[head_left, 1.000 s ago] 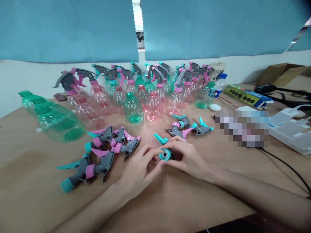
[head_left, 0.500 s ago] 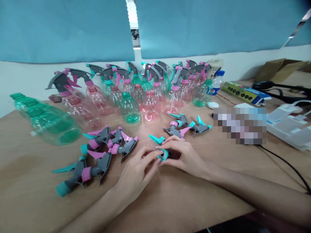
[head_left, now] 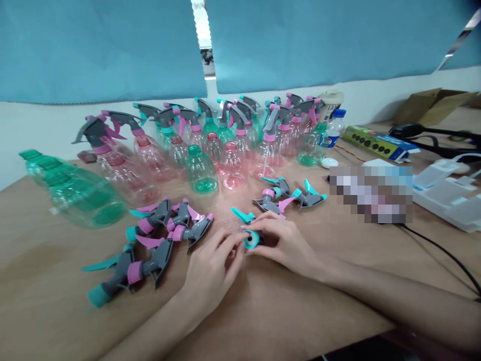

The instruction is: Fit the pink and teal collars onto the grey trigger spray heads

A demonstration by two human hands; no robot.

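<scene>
A grey trigger spray head point(head_left: 251, 239) with a teal collar is held low over the table, its open collar end facing me. My right hand point(head_left: 285, 244) grips it between thumb and fingers from the right. The bent fingers of my left hand point(head_left: 211, 266) close at the collar's left rim; their tips are partly hidden. Left of my hands lie several loose spray heads with pink collars point(head_left: 134, 272) and teal collars point(head_left: 98, 295). Beyond my right hand are more loose heads, one with a pink collar point(head_left: 268, 194) and one with a teal trigger point(head_left: 308, 196).
Several pink and green bottles stand behind, some topless, like a green bottle point(head_left: 202, 173) and a pink bottle point(head_left: 234, 168). Green bottles point(head_left: 80, 198) stand at left. On the right are a blurred-out object point(head_left: 370, 195), a black cable point(head_left: 443, 255), a white tray point(head_left: 449, 208) and a long box point(head_left: 378, 144).
My left fingers have shifted slightly off the collar's opening, so more of its inside shows. My right hand stays around the spray head. The view has tilted a little.
</scene>
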